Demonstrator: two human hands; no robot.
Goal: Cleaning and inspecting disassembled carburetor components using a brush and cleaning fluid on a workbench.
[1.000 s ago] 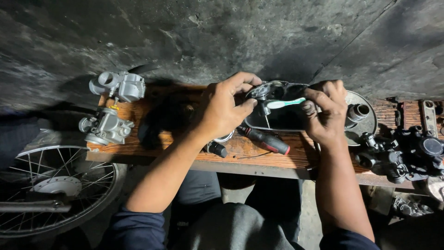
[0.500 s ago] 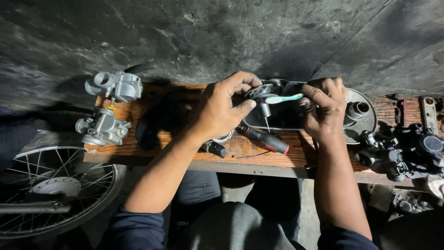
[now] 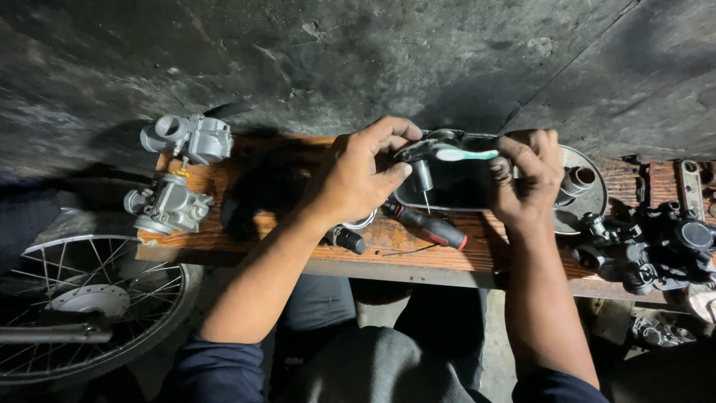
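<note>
Off the left end of the wooden plank worktop (image 3: 224, 242), a spoked motorcycle wheel (image 3: 82, 298) is standing on the floor. At the worktop's left end, two silver metal carburettors are sitting one behind the other: one (image 3: 190, 138) at the far left corner, the other (image 3: 165, 207) near the front edge. A dark cloth-like heap (image 3: 261, 198) is lying just right of them.

Your left hand (image 3: 354, 179) is closing its grip around a small dark metal part with a thin needle pointing down (image 3: 423, 177), holding it above the dark tray (image 3: 455, 186) at the middle of the worktop. Below, a screwdriver with a black and red handle (image 3: 429, 226) is lying near the front edge.

Your right hand (image 3: 529, 179) is gripping a toothbrush with a white and green handle (image 3: 466, 154), its head touching the top of that part. Behind your right hand, a round grey metal plate (image 3: 585, 198) is lying. At the right end, dark greasy engine parts (image 3: 656, 250) are sitting clustered.
</note>
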